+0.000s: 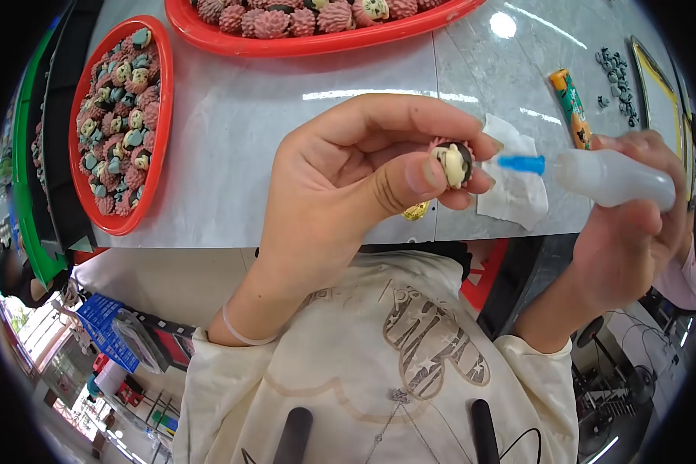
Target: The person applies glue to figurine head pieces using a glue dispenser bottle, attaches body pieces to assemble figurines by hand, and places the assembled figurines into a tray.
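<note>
Pinched between the thumb and fingers of my left hand (pixel 325 174) is a small figurine head (pixel 454 165), with a cream face, black hair and a pink ridged edge. My right hand (pixel 626 232) grips a translucent squeeze bottle (pixel 615 178) lying nearly level. Its blue needle tip (pixel 521 164) points left toward the head, close to my left fingertips; whether it touches cannot be made out. Below the tip, a white tissue (pixel 514 203) lies on the table. Part of a gold object (pixel 416 210) shows under my left fingers.
A red oval tray (pixel 165 85) of pink, cream and blue-grey pieces stands at left. Another red tray (pixel 286 48) of pink pieces is at the far edge. An orange-and-green tube (pixel 571 108) and several small grey pieces (pixel 617 77) lie on the grey table (pixel 232 139).
</note>
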`<state>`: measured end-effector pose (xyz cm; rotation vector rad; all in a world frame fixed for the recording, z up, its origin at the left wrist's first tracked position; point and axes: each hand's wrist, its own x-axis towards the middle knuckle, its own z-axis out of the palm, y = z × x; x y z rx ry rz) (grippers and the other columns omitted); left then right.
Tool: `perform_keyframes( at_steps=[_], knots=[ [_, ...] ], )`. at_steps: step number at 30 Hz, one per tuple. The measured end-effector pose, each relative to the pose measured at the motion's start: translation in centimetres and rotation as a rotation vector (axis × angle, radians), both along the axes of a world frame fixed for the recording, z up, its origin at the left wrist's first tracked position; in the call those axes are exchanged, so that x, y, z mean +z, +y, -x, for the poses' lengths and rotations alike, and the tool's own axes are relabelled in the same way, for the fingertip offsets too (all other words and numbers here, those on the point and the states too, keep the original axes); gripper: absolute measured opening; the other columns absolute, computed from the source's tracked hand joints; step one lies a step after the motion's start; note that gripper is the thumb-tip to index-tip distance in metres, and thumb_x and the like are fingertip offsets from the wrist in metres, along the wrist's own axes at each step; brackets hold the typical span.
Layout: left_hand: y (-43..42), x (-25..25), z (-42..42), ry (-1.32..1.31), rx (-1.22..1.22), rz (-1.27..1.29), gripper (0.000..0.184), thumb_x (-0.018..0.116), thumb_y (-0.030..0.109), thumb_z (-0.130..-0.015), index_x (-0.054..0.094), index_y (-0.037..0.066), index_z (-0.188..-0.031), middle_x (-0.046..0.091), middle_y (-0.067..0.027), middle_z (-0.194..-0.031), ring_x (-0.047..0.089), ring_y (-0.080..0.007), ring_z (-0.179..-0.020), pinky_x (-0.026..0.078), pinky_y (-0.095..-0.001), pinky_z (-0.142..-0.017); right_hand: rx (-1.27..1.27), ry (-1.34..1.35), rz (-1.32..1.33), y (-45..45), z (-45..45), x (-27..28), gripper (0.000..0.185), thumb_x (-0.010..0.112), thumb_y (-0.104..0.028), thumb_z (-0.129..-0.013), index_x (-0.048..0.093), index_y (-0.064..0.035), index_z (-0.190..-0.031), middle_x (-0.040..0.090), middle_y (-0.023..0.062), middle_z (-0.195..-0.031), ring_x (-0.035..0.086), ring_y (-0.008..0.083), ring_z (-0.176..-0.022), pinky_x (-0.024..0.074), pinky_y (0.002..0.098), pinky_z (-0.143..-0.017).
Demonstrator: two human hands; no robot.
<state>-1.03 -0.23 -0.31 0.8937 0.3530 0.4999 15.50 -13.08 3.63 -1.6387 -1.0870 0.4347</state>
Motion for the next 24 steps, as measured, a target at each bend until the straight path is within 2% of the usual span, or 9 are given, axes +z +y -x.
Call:
perform_keyframes(
  at_steps=[1,2,5,6,8,14,24],
  knots=[
    [-0.1,0.0,0.0,-0.005,-0.016,0.018,0.039,0.058,0.026,-0.073,0.046,-0.003,-0.097,0.052,-0.0176,-0.091,0.058,-0.0191,-0.074,0.047,-0.0219,-0.058,-0.014,-0.127,-0.023,-0.2,0.0,0.0,0.051,0.051,-0.039,-0.075,0.044,0.0062,-0.098,0.045,0.0167,-0.092,0.044,0.0243,-0.091,0.0362,0.0352,-0.08],
    [-0.1,0.1,0.0,-0.01,-0.032,0.035,0.04,0.059,0.026,-0.073,0.046,-0.003,-0.097,0.052,-0.0178,-0.091,0.058,-0.0189,-0.074,0.047,-0.0218,-0.059,-0.015,-0.125,-0.021,-0.3,0.1,0.1,0.051,0.051,-0.039,-0.075,0.044,0.0062,-0.098,0.045,0.0167,-0.092,0.044,0.0243,-0.091,0.0362,0.0352,-0.08],
    [0.0,0.0,-0.1,-0.013,-0.004,0.022,0.041,0.059,0.027,-0.073,0.045,-0.003,-0.098,0.051,-0.0186,-0.092,0.058,-0.0197,-0.074,0.047,-0.0221,-0.059,-0.133,0.081,-0.249,-0.5,0.3,0.3,0.045,0.049,-0.032,-0.077,0.044,0.0067,-0.1,0.047,0.0182,-0.093,0.045,0.0254,-0.088,0.0359,0.0364,-0.081],
    [0.0,0.1,-0.1,-0.013,-0.004,0.024,0.041,0.059,0.027,-0.073,0.045,-0.003,-0.098,0.051,-0.0186,-0.092,0.058,-0.0197,-0.074,0.047,-0.0221,-0.059,-0.133,0.081,-0.248,-0.3,0.1,0.3,0.045,0.049,-0.032,-0.077,0.044,0.0067,-0.1,0.047,0.0182,-0.093,0.045,0.0254,-0.088,0.0359,0.0364,-0.081],
    [0.0,0.2,-0.1,0.003,-0.034,0.042,0.042,0.059,0.026,-0.073,0.045,-0.004,-0.098,0.051,-0.0191,-0.093,0.057,-0.0199,-0.074,0.047,-0.022,-0.06,0.297,-0.013,-0.307,0.0,-0.7,0.2,0.043,0.048,-0.03,-0.077,0.044,0.0061,-0.101,0.048,0.019,-0.093,0.045,0.0256,-0.088,0.0369,0.0359,-0.079],
    [0.0,0.2,-0.1,0.016,-0.02,0.018,0.041,0.059,0.026,-0.072,0.046,-0.004,-0.097,0.051,-0.0192,-0.091,0.056,-0.0182,-0.071,0.047,-0.0228,-0.06,0.116,-0.331,-0.071,-1.2,-0.6,0.9,0.036,0.052,-0.025,-0.074,0.049,0.0059,-0.093,0.053,0.0207,-0.086,0.047,0.0241,-0.078,0.0398,0.0337,-0.07],
    [-0.2,0.1,-0.2,0.009,-0.017,-0.006,0.039,0.059,0.026,-0.072,0.046,-0.004,-0.095,0.052,-0.0193,-0.089,0.056,-0.0171,-0.069,0.047,-0.023,-0.06,0.034,-0.002,-0.163,-1.8,-1.4,0.4,0.038,0.053,-0.019,-0.071,0.043,0.0056,-0.098,0.05,0.0209,-0.092,0.048,0.0225,-0.077,0.0385,0.031,-0.072]
  ],
)
